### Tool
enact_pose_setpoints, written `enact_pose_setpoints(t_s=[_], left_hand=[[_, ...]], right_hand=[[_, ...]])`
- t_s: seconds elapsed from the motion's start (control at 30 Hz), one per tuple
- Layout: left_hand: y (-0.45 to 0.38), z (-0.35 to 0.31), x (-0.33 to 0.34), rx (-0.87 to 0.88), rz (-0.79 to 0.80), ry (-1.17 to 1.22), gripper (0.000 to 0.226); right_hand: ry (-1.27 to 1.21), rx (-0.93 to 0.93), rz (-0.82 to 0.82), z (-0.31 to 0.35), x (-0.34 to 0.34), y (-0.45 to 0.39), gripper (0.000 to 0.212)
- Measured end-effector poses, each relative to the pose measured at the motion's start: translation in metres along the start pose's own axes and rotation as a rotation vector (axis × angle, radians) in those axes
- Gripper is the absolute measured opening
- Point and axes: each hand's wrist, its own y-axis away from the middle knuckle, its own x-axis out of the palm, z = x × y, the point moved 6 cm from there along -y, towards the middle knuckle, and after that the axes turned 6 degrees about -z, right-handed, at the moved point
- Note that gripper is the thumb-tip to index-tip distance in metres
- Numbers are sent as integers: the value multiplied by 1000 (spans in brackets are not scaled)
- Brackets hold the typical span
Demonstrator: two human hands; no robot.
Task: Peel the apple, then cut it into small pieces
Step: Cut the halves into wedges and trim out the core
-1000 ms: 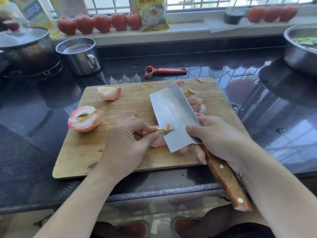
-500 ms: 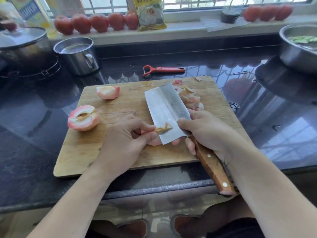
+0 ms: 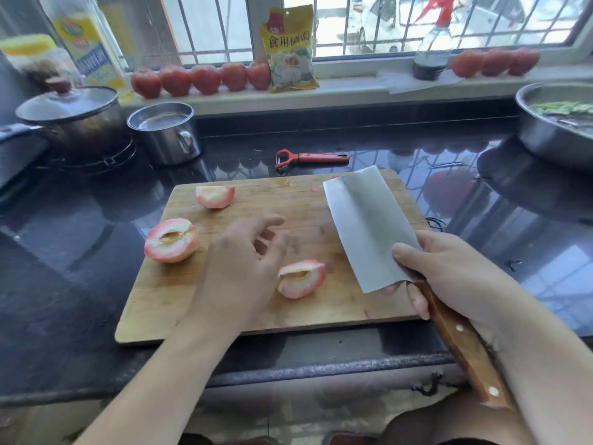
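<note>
While right hand [image 3: 449, 271] grips cleaver [image 3: 369, 226] tilted, left hand [image 3: 244, 261] hovers over board [image 3: 224, 303], fingers spread

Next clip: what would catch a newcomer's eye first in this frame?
The broad cleaver, held by the right hand in a grip at the blade's base, slants over the right side of the wooden cutting board. Three peeled apple pieces lie on the board: a cored half at its left edge, a wedge near the back, and a quarter beside the open left hand.
</note>
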Motion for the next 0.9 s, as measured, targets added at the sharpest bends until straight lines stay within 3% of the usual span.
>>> enact_pose_setpoints(t_s=[0.1,0.17,0.27,0.37,0.67,0.9], left_hand=[[21,3,15,-19,162,-93,33],[24,4,19,51,188,-152,29],[20,10,15,104,155,-104,14],[22,13,11,120,129,-83,21],[26,6,14,162,68,-61,14],[25,13,17,47,91,115,13]], right_hand=[[15,-29,-15,3,2,1,19],[44,-77,-23,6,6,2,18],[76,-104,-13,5,17,8,17],[96,-88,1,5,28,13,16],[222,-120,-78,10,27,11,14],[250,-103,-60,8,29,13,14]])
